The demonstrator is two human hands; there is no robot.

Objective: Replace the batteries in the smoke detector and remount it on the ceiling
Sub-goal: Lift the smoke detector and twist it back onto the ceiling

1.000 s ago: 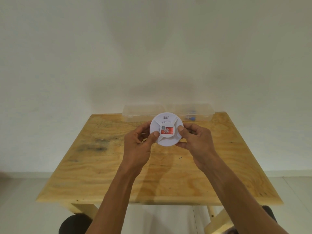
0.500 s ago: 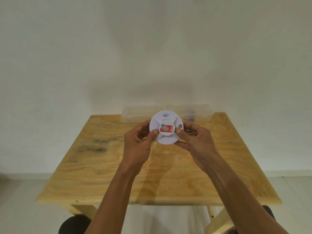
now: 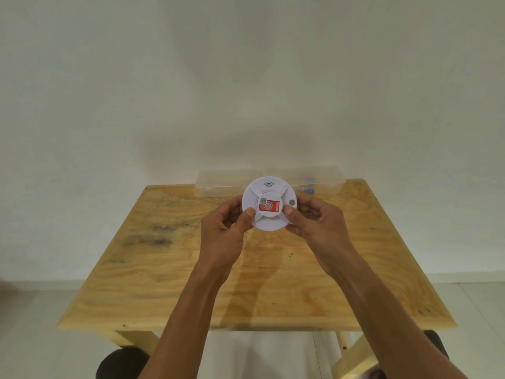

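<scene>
Detector: we hold the round white plastic smoke detector (image 3: 269, 203) above the wooden table's (image 3: 164, 283) far edge.
Left hand (image 3: 222, 236): thumb and fingers curled, pinching its left rim.
Right hand (image 3: 318, 227): likewise on its right rim.

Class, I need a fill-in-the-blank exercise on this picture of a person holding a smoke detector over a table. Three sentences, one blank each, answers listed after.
1. The white smoke detector is held by ____ hands, the left hand and the right hand.
2. The sticker at its centre is mostly ____.
3. The clear plastic box lies at the table's ____ edge.

Answers: both; red; far
</scene>
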